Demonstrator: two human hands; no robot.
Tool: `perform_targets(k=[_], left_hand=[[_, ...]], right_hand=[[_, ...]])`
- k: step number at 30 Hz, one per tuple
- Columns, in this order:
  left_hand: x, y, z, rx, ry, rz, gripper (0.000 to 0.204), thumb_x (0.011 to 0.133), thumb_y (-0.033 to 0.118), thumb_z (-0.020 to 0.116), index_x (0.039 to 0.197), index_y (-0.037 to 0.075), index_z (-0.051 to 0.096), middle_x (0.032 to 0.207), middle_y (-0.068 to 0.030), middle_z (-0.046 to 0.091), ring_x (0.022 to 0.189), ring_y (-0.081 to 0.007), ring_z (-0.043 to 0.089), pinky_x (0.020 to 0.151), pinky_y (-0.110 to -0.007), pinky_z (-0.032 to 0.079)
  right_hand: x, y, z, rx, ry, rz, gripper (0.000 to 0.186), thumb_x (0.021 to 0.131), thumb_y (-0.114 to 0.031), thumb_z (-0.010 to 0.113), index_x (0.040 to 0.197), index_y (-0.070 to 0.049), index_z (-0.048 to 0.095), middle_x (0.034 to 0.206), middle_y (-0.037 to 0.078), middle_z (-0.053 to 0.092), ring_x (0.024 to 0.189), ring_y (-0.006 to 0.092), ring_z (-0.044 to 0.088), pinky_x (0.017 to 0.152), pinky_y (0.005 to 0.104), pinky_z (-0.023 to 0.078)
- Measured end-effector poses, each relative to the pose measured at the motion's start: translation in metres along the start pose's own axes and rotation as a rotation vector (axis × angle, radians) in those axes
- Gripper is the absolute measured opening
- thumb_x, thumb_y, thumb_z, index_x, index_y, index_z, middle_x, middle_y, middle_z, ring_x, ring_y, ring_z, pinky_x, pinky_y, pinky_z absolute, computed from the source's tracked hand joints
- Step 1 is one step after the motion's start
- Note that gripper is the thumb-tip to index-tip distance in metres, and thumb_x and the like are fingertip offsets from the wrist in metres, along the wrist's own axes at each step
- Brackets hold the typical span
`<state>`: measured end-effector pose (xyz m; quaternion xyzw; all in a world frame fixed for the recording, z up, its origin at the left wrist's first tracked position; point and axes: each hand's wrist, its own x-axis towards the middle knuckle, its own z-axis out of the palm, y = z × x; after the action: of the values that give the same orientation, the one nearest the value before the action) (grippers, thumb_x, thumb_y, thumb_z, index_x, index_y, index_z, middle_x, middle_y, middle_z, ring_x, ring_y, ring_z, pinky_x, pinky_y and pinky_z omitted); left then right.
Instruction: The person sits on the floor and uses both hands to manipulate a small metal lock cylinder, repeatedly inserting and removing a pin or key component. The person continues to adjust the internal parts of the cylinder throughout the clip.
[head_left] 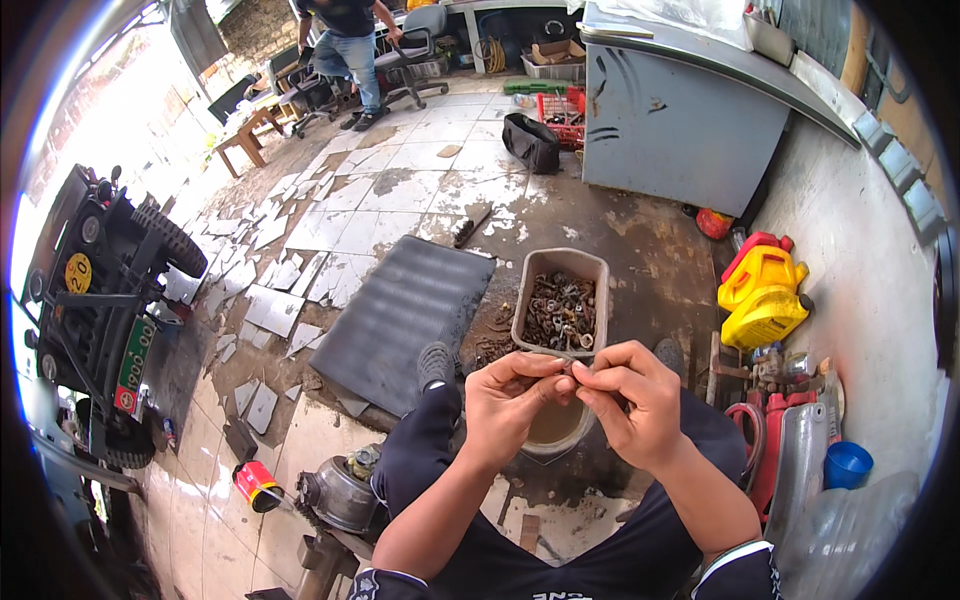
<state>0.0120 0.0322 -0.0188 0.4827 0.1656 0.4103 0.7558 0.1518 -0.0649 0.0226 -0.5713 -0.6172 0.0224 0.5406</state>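
Note:
Both my hands are raised over a light-coloured container of murky brownish water (553, 426) between my legs. My left hand (508, 403) pinches with thumb and forefinger, and my right hand (636, 402) does the same, their fingertips almost meeting. Between them is a small dark metal piece (567, 363), mostly covered by fingers, so its kind does not show. Just beyond stands a grey rectangular bin (605, 285) holding many rusty bolts, nuts and other small hardware (560, 305). More loose dark bits lie on the floor at its left side.
A black mat (400, 320) lies front left, near broken floor tiles (272, 310). Close on my left is a metal vise (345, 493). Yellow jugs (765, 302) and a blue cup (847, 465) line the right wall. A dark vehicle (95, 290) and a person (350, 55) are farther off.

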Motion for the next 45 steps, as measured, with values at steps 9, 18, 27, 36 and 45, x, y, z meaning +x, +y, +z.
perform_targets(k=[9, 18, 27, 36, 45], left_hand=[[0.002, 0.004, -0.007, -0.04, 0.041, -0.054, 0.013, 0.085, -0.001, 0.07, 0.096, -0.005, 0.064, 0.092, -0.0133, 0.069, 0.077, -0.0149, 0.067, 0.072, -0.026, 0.057], [0.003, 0.009, -0.005, 0.029, 0.08, 0.028, 0.012, 0.085, -0.003, 0.069, 0.095, -0.004, 0.062, 0.086, -0.0145, 0.068, 0.074, -0.0176, 0.068, 0.067, -0.028, 0.057], [0.006, 0.006, -0.008, -0.031, 0.123, 0.007, 0.013, 0.084, -0.003, 0.07, 0.095, -0.005, 0.063, 0.086, -0.013, 0.068, 0.073, -0.017, 0.066, 0.066, -0.029, 0.055], [0.005, 0.016, -0.009, -0.077, 0.069, -0.007, 0.014, 0.084, -0.004, 0.07, 0.095, -0.003, 0.061, 0.089, -0.0128, 0.067, 0.075, -0.0191, 0.067, 0.068, -0.03, 0.057], [0.004, 0.003, -0.007, -0.058, 0.059, 0.016, 0.015, 0.083, -0.005, 0.069, 0.096, -0.004, 0.061, 0.093, -0.0139, 0.066, 0.079, -0.0187, 0.067, 0.07, -0.03, 0.057]], right_hand=[[0.002, 0.002, 0.01, 0.057, 0.015, 0.026, 0.012, 0.079, -0.002, 0.074, 0.091, -0.003, 0.072, 0.082, 0.007, 0.062, 0.068, 0.0163, 0.061, 0.06, 0.0264, 0.048], [-0.003, 0.006, 0.016, 0.028, 0.024, 0.034, 0.011, 0.079, -0.002, 0.074, 0.09, -0.003, 0.072, 0.082, 0.007, 0.062, 0.066, 0.0162, 0.06, 0.059, 0.0262, 0.047], [-0.001, 0.004, 0.022, 0.029, 0.024, 0.033, 0.012, 0.08, -0.002, 0.073, 0.092, -0.003, 0.071, 0.084, 0.008, 0.062, 0.068, 0.0172, 0.061, 0.06, 0.0266, 0.048], [-0.007, 0.011, 0.024, 0.375, 0.189, 0.303, 0.01, 0.085, 0.0, 0.069, 0.094, -0.001, 0.07, 0.093, 0.006, 0.06, 0.072, 0.0074, 0.061, 0.056, 0.0204, 0.046], [-0.005, 0.006, 0.028, 0.369, 0.094, 0.215, 0.011, 0.086, -0.001, 0.069, 0.097, 0.0, 0.069, 0.097, 0.007, 0.062, 0.081, 0.0093, 0.062, 0.065, 0.021, 0.051]])
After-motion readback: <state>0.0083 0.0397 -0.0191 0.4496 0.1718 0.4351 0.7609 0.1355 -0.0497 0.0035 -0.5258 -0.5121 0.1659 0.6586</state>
